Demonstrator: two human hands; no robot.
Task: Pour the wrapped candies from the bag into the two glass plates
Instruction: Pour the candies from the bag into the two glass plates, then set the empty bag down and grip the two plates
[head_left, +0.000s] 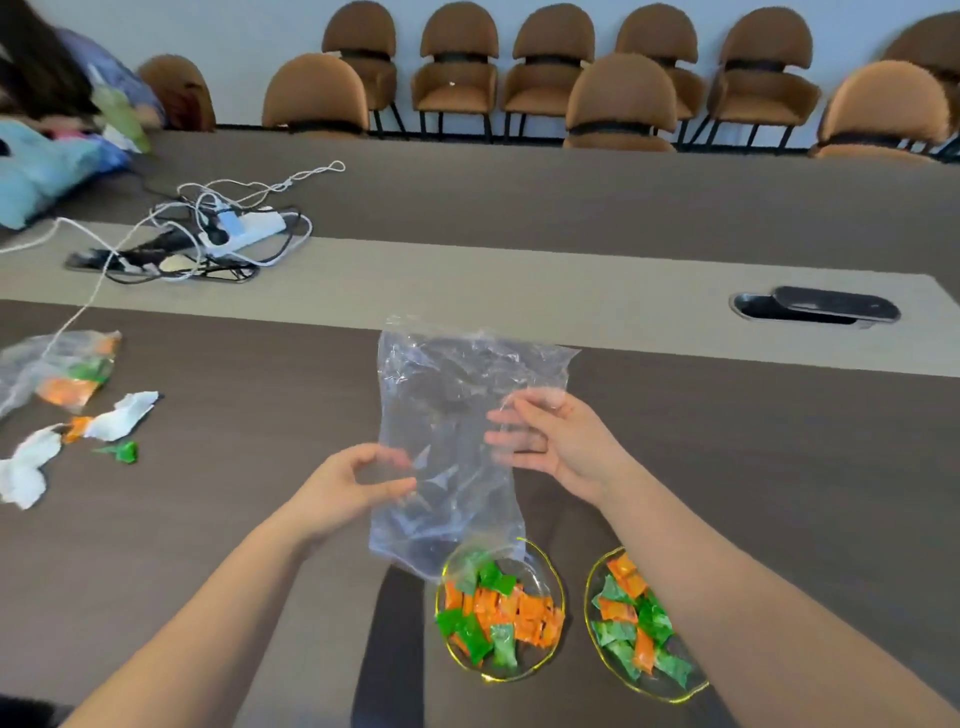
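Left glass plate (543, 576) by the near edge of the table (208, 545), heaped with orange and green candies (519, 608); right glass plate (595, 582) just beside it, likewise filled. Clear bag (441, 395), which I log as empty, hangs over the left plate: left hand (353, 483) pinches its left side, right hand (550, 441) grips its right side, fingers behind the plastic. Left edge: second candy bag (62, 369), torn wrappers (122, 415). Farther: power strip (244, 228), chairs (454, 78).

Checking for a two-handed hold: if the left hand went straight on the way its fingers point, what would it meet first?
The clear bag: its left edge lies right at the fingertips of the left hand. Whether they already touch it is unclear.
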